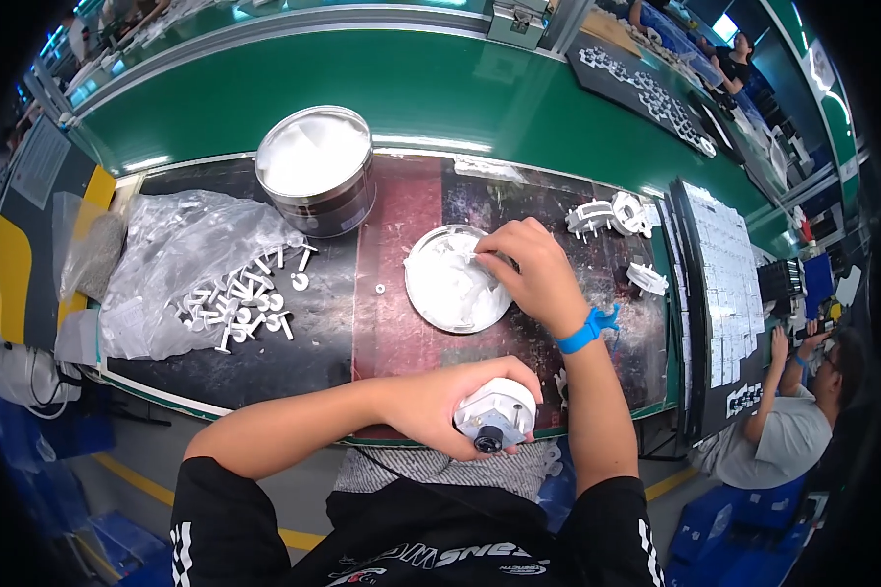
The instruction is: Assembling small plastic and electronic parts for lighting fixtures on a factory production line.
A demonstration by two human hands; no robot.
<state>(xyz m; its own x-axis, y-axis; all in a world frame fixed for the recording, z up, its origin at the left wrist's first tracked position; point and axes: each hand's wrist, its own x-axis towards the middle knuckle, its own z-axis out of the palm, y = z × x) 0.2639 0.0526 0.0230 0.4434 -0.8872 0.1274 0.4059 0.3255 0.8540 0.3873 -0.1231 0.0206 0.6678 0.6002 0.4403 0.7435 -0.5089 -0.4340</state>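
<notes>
My left hand [436,401] is wrapped round a white round plastic housing [504,399] with a grey plate and a black cylindrical knob, held at the table's front edge. My right hand [531,269], a blue band on its wrist, reaches over a shallow round metal dish [411,296] smeared with thick white paste [465,293]. Its thumb and forefinger are pinched together at the paste near the dish's right side. Something small and white shows at the fingertips, but I cannot make out what it is. A tiny white ring [380,289] lies left of the dish.
A large tin of white paste [328,210] stands behind the dish. At left, several white headed plastic pins [240,308] spill from a clear bag [181,230]. White plastic parts [612,215] lie at the right, beside upright boards [719,284]. A co-worker [793,421] sits further right.
</notes>
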